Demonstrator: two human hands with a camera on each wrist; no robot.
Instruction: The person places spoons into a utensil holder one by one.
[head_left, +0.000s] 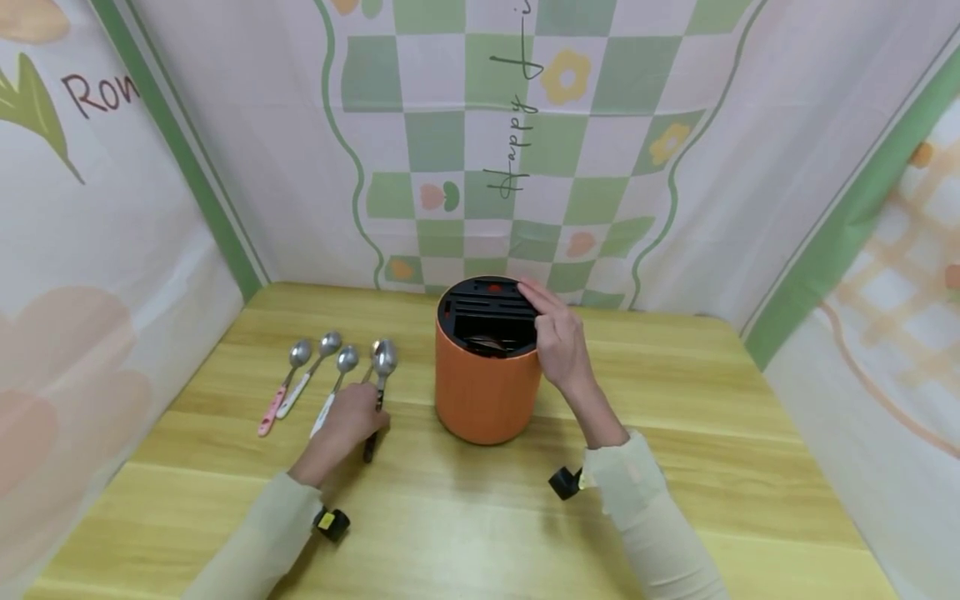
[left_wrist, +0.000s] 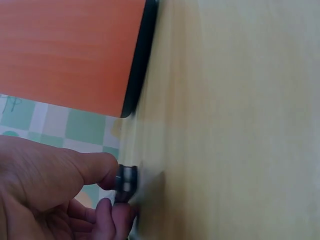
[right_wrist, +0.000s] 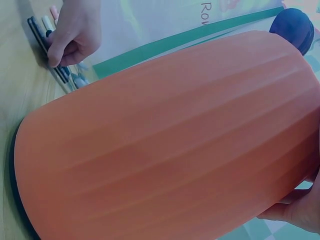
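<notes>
In the head view my left hand point(head_left: 348, 421) reaches over the left part of the table. Between thumb and fingers it pinches the dark handle of a metal spoon point(head_left: 385, 358); the left wrist view shows the handle end point(left_wrist: 126, 182) in that pinch. A second spoon beside it is partly covered by the hand. My right hand point(head_left: 561, 342) holds the upper right side of an orange, ribbed utensil holder point(head_left: 483, 396), one finger lying along the rim. A black slotted insert point(head_left: 491, 308) tops the holder, with something shiny inside its wide front slot.
Left of my left hand lie a pink-handled spoon point(head_left: 273, 408) and white-handled spoons point(head_left: 296, 393), bowls pointing away. All stand on a wood-grain table point(head_left: 480, 525). Patterned cloth point(head_left: 495, 150) hangs behind the table and at both sides.
</notes>
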